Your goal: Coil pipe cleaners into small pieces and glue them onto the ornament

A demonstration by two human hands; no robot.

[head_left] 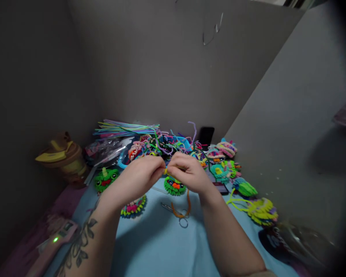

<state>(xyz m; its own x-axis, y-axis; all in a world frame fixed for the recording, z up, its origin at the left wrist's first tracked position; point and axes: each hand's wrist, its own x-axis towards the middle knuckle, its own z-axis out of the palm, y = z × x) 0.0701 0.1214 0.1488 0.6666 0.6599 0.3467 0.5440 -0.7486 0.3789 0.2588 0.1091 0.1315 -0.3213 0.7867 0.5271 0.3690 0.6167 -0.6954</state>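
My left hand (141, 177) and my right hand (187, 171) meet above the light blue table cover (161, 246), fingers pinched together on a small yellow pipe-cleaner piece (166, 171) held between them. Directly below the hands lies a round green pipe-cleaner figure (174, 186) with an orange centre. A small pair of scissors (177, 214) with an orange pipe cleaner (187, 204) beside it lies on the cover just in front of my wrists. A round multicoloured figure (134, 206) sits under my left wrist.
A tangle of coloured pipe cleaners (161, 144) and a straight bundle (123, 128) fill the back. Finished figures lie at the left (105, 179) and right (259, 211). A dark phone (206, 135) leans on the grey partition. A brown-and-yellow cup (64, 157) stands left. A device with a green light (56, 239) lies near left.
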